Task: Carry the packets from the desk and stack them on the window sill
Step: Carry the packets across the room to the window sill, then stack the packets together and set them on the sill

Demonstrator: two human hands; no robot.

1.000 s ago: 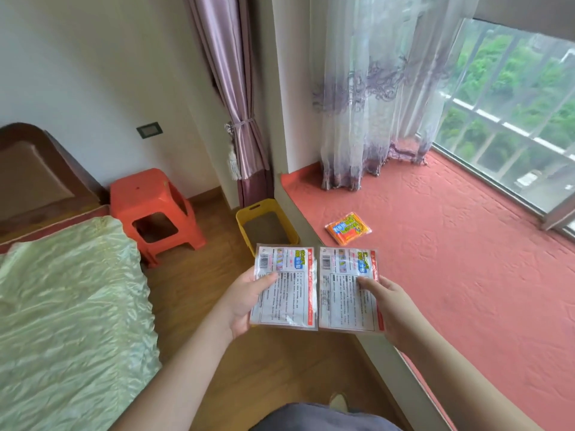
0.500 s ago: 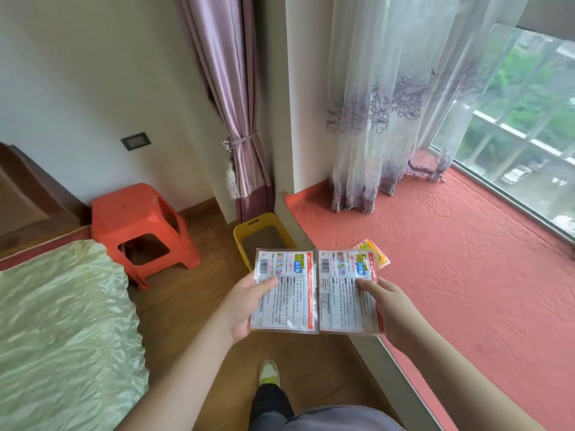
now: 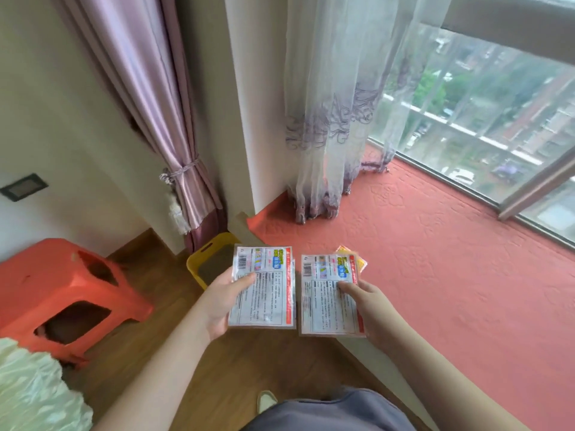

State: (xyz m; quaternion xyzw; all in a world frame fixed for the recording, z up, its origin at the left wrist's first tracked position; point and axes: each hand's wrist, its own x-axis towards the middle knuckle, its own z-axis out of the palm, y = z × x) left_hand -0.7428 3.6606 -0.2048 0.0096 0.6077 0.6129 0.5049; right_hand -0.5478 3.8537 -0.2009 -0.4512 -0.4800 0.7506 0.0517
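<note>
My left hand (image 3: 222,301) holds a flat white packet (image 3: 267,293) with printed text and a red side strip, above the wooden floor. A matching white packet (image 3: 326,306) is gripped by my right hand (image 3: 371,309), over the near edge of the window sill (image 3: 451,275), which is covered in red embossed mat. An orange-yellow packet (image 3: 357,259) lies on the sill, mostly hidden behind the right-hand packet. The two white packets are side by side with a small gap between them.
A yellow bin (image 3: 207,262) stands on the floor below the sill corner. An orange plastic stool (image 3: 62,293) is at the left, with a bed's pale cover (image 3: 31,390) at the lower left. A sheer curtain (image 3: 326,135) hangs onto the sill's far end; the window glass (image 3: 497,119) bounds the right.
I have come closer to the sill. The two packets, earlier edge to edge, have drawn slightly apart, and the right one covers more of the orange packet.
</note>
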